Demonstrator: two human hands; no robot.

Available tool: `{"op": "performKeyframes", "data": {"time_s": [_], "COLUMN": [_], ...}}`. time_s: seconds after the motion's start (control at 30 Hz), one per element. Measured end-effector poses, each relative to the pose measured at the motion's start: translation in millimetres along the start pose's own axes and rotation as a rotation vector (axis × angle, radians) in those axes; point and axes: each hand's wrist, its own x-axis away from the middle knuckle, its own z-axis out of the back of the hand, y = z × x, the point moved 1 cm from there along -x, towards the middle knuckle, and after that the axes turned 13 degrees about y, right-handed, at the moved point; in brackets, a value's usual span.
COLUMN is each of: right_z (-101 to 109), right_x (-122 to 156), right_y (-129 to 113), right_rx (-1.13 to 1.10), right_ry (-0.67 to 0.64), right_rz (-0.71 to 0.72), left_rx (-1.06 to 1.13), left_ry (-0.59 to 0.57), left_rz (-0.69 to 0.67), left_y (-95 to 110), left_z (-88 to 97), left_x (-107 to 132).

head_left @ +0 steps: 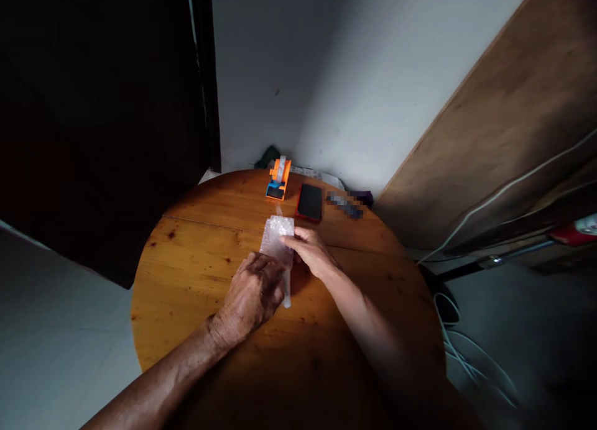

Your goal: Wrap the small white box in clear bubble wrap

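A small piece or packet of bubble wrap [278, 232] is between my hands, over the middle of a round wooden table. My right hand [311, 248] grips its right edge, thumb on top and fingers on the far side. Curled over the lower left part, my left hand [257, 286] is closed on the bubble wrap, its fingertips mostly hidden from view. A clear strip [287, 290], perhaps tape, hangs below the wrap beside the left fingers. Whether anything lies inside the wrap I cannot tell.
An orange and blue tape dispenser [278, 178] stands at the back of the wooden table [186, 281]. Right of it lie a dark flat object with a red edge [309, 202] and a pixelated item [344, 204]. A wall rises behind; white cables [459, 355] lie on the floor at right.
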Motion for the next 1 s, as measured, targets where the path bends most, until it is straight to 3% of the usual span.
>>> {"op": "performKeyframes", "data": {"time_s": [0.2, 0.3, 0.4, 0.5, 0.7, 0.83, 1.0], "right_z": [1.4, 4.8, 7.0, 8.4, 9.7, 8.4, 6.7], "right_x": [4.2, 12.6, 27.6, 45.4, 82.3, 106.5, 120.0], "right_y": [-10.4, -20.5, -32.3, -40.3, -29.6, -15.5, 1.4], "right_rx": [-0.121, -0.090, -0.068, 0.006, 0.260, 0.289, 0.240], "right_ry": [0.004, -0.005, -0.032, -0.046, -0.007, 0.034, 0.099], "right_rz": [0.031, 0.067, 0.156, 0.269, 0.534, 0.743, 0.882], "left_rx": [-0.002, -0.014, -0.087, -0.205, -0.200, -0.015, 0.178], "left_ry": [0.022, 0.011, 0.040, 0.093, 0.157, 0.088, -0.138], "left_rz": [0.109, 0.088, 0.101, 0.233, 0.364, 0.350, 0.371], "left_y": [-0.5, -0.5, 0.0, 0.9, 0.4, -8.5, -17.8], "left_z": [1.0, 1.8, 4.7, 7.5, 9.9, 6.9, 14.0], "left_x": [-0.7, -1.2, -0.1, 2.5, 4.1, 3.7, 1.4]}}
